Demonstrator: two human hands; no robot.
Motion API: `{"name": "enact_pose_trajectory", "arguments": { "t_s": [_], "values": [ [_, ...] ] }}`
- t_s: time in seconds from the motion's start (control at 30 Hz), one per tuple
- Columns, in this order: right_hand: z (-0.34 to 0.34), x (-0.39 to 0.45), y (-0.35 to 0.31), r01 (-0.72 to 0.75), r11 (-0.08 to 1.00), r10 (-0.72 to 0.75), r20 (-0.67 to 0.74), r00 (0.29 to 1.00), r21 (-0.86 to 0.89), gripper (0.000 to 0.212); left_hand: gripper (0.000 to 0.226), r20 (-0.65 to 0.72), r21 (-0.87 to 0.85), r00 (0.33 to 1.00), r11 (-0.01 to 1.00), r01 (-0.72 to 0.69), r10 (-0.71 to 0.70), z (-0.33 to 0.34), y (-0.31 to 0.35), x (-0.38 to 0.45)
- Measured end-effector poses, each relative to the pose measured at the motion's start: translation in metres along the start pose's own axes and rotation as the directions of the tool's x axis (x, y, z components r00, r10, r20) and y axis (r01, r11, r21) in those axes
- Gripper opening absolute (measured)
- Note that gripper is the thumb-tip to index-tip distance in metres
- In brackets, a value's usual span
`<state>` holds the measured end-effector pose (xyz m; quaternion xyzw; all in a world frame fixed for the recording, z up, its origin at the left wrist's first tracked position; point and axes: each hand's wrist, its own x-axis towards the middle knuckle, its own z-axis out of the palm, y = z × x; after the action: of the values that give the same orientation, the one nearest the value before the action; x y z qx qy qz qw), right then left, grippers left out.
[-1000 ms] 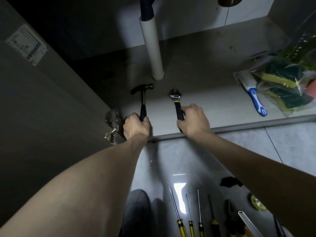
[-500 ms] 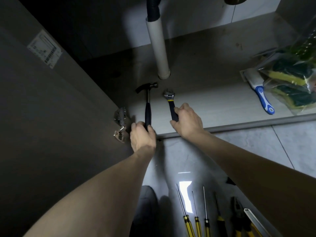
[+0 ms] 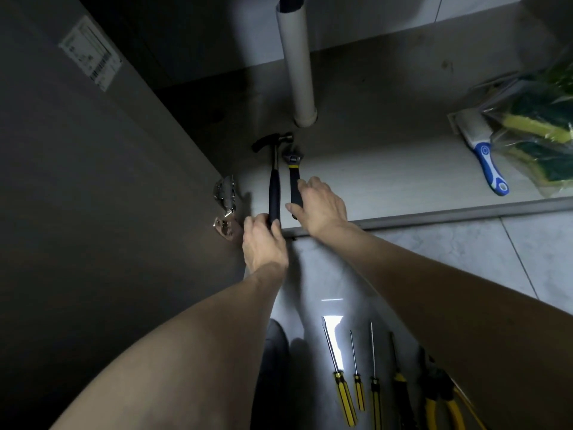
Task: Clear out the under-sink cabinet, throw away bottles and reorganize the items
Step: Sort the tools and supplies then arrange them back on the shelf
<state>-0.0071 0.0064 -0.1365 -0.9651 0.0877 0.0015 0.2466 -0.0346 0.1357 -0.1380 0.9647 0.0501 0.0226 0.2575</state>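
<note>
Black-handled hammer (image 3: 274, 184) and wrench (image 3: 293, 178) are being laid side by side on the cabinet floor (image 3: 387, 178), each gripped by the left hand (image 3: 263, 243) and right hand (image 3: 322, 207), seemingly for tidy storage.

A white rectangular paper sticker (image 3: 90, 56) sits on the grey cabinet door (image 3: 93, 181); its barcode and print are illegible.
</note>
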Motion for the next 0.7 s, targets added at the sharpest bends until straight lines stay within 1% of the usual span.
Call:
{"name": "enact_pose_trajectory", "arguments": {
  "t_s": [0.03,0.13,0.23,0.3,0.37,0.43,0.5,0.6,0.7],
  "values": [
    [-0.002,-0.003,0.001,-0.003,0.999,0.003,0.007,1.000,0.038,0.047,0.024,0.003,-0.014,1.000,1.000,0.009,-0.009,-0.001,0.001,-0.002],
    [-0.011,-0.022,0.010,-0.016,0.971,0.020,-0.018,1.000,0.241,0.037,0.026,-0.002,-0.077,1.000,0.997,0.024,-0.024,-0.003,0.006,-0.012],
    [-0.021,-0.057,0.032,-0.044,0.943,0.074,-0.081,0.994,0.329,0.030,0.025,-0.033,-0.164,0.999,0.986,0.024,-0.029,-0.002,0.008,-0.041],
    [-0.022,-0.090,0.048,-0.115,0.923,0.152,-0.074,0.986,0.367,0.025,0.022,0.010,-0.184,0.999,0.982,0.051,-0.050,0.004,0.006,-0.067],
    [-0.018,-0.127,0.066,-0.202,0.920,0.213,0.002,0.977,0.335,0.024,0.019,0.130,-0.156,0.990,0.984,0.082,-0.061,0.012,0.000,-0.098],
    [-0.011,-0.161,0.079,-0.279,0.925,0.247,0.152,0.957,0.256,0.027,0.013,0.250,-0.082,0.965,0.991,0.107,-0.083,0.019,-0.008,-0.129],
    [-0.005,-0.194,0.085,-0.303,0.938,0.245,0.293,0.924,0.169,0.026,0.012,0.332,0.010,0.937,0.993,0.116,-0.112,0.022,-0.020,-0.160],
    [0.000,-0.238,0.086,-0.281,0.957,0.234,0.377,0.896,0.076,0.025,0.015,0.418,0.139,0.890,0.981,0.133,-0.180,0.022,-0.037,-0.197],
    [0.002,-0.279,0.080,-0.280,0.960,0.245,0.419,0.874,0.024,0.022,0.029,0.498,0.213,0.821,0.957,0.196,-0.279,0.021,-0.053,-0.222]
  ]
}}
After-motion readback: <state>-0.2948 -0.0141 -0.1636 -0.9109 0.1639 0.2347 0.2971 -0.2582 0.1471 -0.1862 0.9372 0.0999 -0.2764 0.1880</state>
